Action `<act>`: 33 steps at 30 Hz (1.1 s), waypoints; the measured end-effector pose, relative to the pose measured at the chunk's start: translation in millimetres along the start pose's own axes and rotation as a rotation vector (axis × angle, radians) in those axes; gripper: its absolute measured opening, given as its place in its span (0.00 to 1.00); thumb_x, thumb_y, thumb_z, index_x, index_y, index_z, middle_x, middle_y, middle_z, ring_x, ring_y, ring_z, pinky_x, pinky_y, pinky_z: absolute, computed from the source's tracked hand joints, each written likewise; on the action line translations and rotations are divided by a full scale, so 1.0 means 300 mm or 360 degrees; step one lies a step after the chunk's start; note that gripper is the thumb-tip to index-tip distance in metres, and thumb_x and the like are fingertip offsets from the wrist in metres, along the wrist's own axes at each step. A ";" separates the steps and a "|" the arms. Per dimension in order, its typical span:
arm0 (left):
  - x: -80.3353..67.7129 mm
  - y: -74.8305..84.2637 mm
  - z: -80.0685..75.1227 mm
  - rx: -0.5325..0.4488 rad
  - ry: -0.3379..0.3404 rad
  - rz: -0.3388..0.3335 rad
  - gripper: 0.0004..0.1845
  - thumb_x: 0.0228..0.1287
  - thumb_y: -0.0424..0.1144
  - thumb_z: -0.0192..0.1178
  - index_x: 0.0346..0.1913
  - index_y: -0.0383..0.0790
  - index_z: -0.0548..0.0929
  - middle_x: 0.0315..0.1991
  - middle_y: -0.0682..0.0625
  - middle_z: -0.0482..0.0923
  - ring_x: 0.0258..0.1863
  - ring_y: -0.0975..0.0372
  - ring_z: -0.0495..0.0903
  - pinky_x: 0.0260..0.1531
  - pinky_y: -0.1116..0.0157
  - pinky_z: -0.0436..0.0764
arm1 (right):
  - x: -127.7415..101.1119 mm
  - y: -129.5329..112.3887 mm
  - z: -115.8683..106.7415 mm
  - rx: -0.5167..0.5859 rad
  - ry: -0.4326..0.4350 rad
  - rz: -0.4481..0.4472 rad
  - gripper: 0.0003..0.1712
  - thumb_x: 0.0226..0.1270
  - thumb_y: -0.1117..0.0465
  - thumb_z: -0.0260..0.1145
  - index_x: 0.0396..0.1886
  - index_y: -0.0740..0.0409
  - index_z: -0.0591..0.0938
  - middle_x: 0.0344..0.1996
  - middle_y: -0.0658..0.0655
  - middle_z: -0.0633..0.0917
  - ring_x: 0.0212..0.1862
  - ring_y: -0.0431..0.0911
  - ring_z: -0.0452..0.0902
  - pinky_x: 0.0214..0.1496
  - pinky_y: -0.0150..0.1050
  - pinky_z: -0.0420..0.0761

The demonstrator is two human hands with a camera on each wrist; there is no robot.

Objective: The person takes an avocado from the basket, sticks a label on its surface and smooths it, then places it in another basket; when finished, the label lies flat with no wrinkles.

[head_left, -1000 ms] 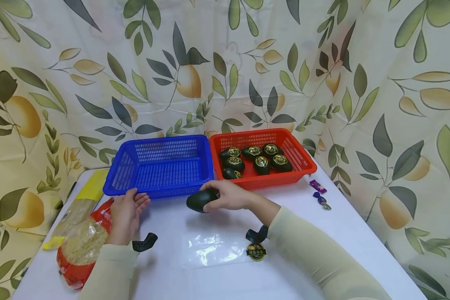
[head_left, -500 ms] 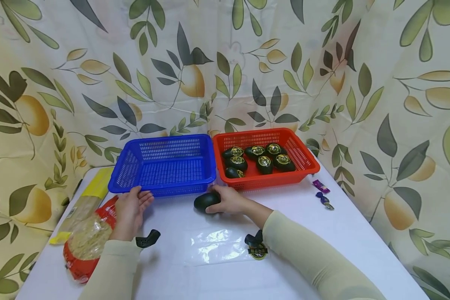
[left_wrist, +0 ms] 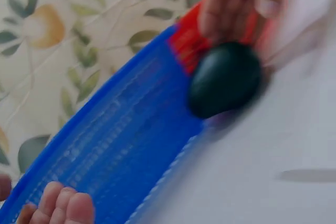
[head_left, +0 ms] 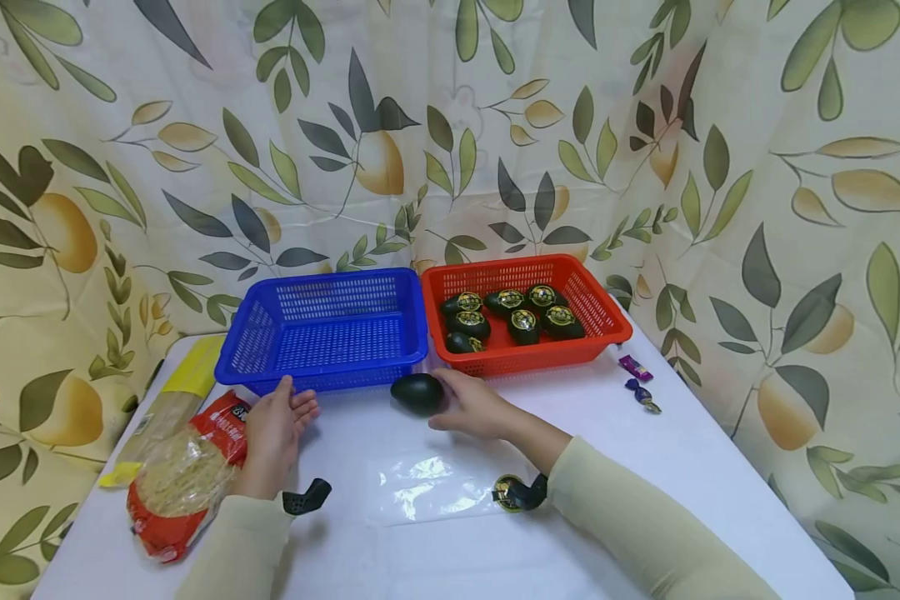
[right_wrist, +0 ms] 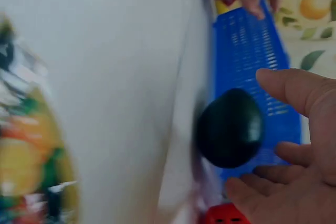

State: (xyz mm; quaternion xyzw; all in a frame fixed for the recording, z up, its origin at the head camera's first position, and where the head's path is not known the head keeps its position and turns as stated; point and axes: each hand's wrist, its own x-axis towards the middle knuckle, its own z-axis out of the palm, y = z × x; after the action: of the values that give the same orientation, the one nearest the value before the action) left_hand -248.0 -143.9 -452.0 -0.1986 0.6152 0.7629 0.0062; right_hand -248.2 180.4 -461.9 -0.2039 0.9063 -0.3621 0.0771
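Observation:
A dark green avocado [head_left: 417, 394] lies on the white table just in front of the baskets. My right hand [head_left: 476, 406] is at its right end; in the right wrist view the thumb [right_wrist: 294, 88] and fingers are spread, with a gap to the avocado [right_wrist: 231, 128]. My left hand [head_left: 273, 427] holds nothing, its fingers relaxed near the front edge of the blue basket [head_left: 322, 382]. Several avocados with gold-and-black stickers sit in the red basket [head_left: 547, 360], one of them an avocado [head_left: 523, 327] near its middle.
A clear plastic bag [head_left: 435, 483] lies flat in front, with a round gold-and-black label [head_left: 506, 493] at its right end. Left of it are a red-edged food bag [head_left: 183, 475] and a yellow-ended pack [head_left: 157, 417]. Two wrapped candies [head_left: 636, 368] lie at right.
The right hand has set the avocado on the table, let go and drawn slightly right, its fingers spreading. My left hand has shifted a little right.

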 end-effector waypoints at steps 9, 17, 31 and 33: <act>-0.256 -0.197 0.200 0.1599 -0.0752 0.0897 0.08 0.70 0.41 0.66 0.48 0.43 0.87 0.37 0.52 0.84 0.36 0.62 0.80 0.38 0.63 0.82 | -0.293 0.043 -0.063 -0.0171 -0.0109 -0.0064 0.18 0.75 0.58 0.66 0.60 0.57 0.84 0.54 0.54 0.86 0.55 0.49 0.82 0.59 0.50 0.84; -0.396 -0.294 0.383 0.2207 -0.1179 0.1321 0.16 0.65 0.48 0.71 0.52 0.49 0.88 0.41 0.56 0.78 0.43 0.63 0.78 0.43 0.63 0.83 | -0.439 0.053 -0.043 -0.0454 -0.0241 0.0108 0.31 0.60 0.50 0.79 0.61 0.53 0.84 0.51 0.48 0.82 0.55 0.43 0.76 0.59 0.48 0.82; -0.356 -0.330 0.410 0.2048 -0.1273 0.1160 0.16 0.62 0.49 0.74 0.49 0.48 0.88 0.43 0.57 0.77 0.43 0.65 0.78 0.49 0.64 0.82 | -0.458 0.070 -0.010 -0.0394 -0.0159 0.0004 0.10 0.63 0.58 0.77 0.41 0.44 0.84 0.39 0.40 0.79 0.48 0.38 0.72 0.53 0.40 0.79; -0.358 -0.339 0.412 0.2005 -0.1286 0.1164 0.15 0.62 0.48 0.75 0.48 0.48 0.88 0.42 0.57 0.77 0.43 0.65 0.77 0.48 0.65 0.82 | -0.470 0.073 -0.010 -0.0318 -0.0143 -0.0008 0.09 0.66 0.62 0.73 0.38 0.44 0.82 0.34 0.39 0.79 0.43 0.37 0.72 0.48 0.37 0.78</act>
State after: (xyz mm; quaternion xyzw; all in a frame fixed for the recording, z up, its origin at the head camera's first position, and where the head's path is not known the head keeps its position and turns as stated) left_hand -159.8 22.4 -493.5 0.3436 0.9031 0.2422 0.0882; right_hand -128.3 256.6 -476.1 -0.2290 0.9330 -0.2606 0.0961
